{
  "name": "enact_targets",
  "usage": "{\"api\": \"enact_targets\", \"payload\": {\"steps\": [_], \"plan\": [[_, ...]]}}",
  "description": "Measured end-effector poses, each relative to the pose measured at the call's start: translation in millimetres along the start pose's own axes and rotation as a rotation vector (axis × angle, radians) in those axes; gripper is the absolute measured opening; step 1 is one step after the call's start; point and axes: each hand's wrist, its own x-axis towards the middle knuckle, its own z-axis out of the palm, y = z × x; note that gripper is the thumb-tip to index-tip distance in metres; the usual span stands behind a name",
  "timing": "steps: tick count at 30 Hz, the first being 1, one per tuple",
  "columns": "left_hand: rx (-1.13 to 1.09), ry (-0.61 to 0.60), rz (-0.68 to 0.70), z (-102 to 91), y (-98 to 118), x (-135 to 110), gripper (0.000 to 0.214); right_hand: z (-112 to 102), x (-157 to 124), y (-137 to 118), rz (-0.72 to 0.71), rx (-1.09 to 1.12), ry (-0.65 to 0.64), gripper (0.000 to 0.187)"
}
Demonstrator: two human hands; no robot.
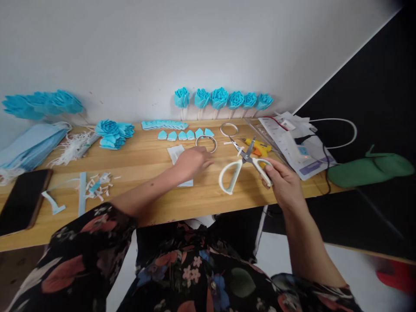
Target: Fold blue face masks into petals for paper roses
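Note:
My right hand (286,182) holds scissors (248,158) by one white handle, with their blades spread apart and pointing at the wall. A small white scrap (240,151) shows at one blade. My left hand (194,162) has its fingers bent together beside a tape roll (212,149); anything in them is hidden. Below that hand lies a pale folded sheet (175,152), partly covered by it. A row of small blue cut pieces (172,136) lies behind the hand, with a pleated blue strip (164,125) farther back. A second ring-shaped roll (229,124) lies near the scissor tips.
Several blue fabric roses (219,98) on sticks lean along the wall. A yellow glue gun (258,146) and a power strip (297,149) are right. At left are blue masks (32,145), a phone (24,201), white scraps (100,186) and more roses (113,133). A green pouch (367,170) sits far right.

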Motion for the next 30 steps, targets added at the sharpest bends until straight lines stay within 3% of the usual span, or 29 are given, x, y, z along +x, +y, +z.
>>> {"api": "enact_targets", "payload": {"steps": [3, 6, 10, 16, 20, 24, 27, 30], "plan": [[0.303, -0.049, -0.003, 15.0, -6, 31, 0.024, -11, 0, 7, 0.021, -0.039, -0.016, 0.040], [0.394, -0.045, 0.000, 24.1, -10, 45, 0.028, -19, -6, 13, 0.039, -0.093, -0.042, 0.037], [0.461, -0.047, 0.028, 22.9, -10, 47, 0.027, -30, -14, 15, 0.046, -0.135, -0.035, 0.036], [0.592, 0.030, 0.280, 29.3, 7, 45, 0.028, -37, -13, 17, 0.048, -0.076, -0.011, 0.039], [0.458, 0.040, 0.297, 42.3, 6, 60, 0.044, -30, -4, 20, 0.056, -0.060, -0.053, 0.042], [0.153, 0.071, 0.213, 41.8, -19, 73, 0.024, -16, 10, 26, 0.083, -0.047, -0.078, 0.044], [-0.025, 0.174, 0.064, 22.0, -49, 68, 0.033, -2, 21, 33, 0.091, -0.082, -0.126, 0.045], [-0.076, 0.247, -0.068, -9.2, -80, 45, 0.032, 7, 29, 36, 0.004, -0.263, -0.175, 0.042]]}}
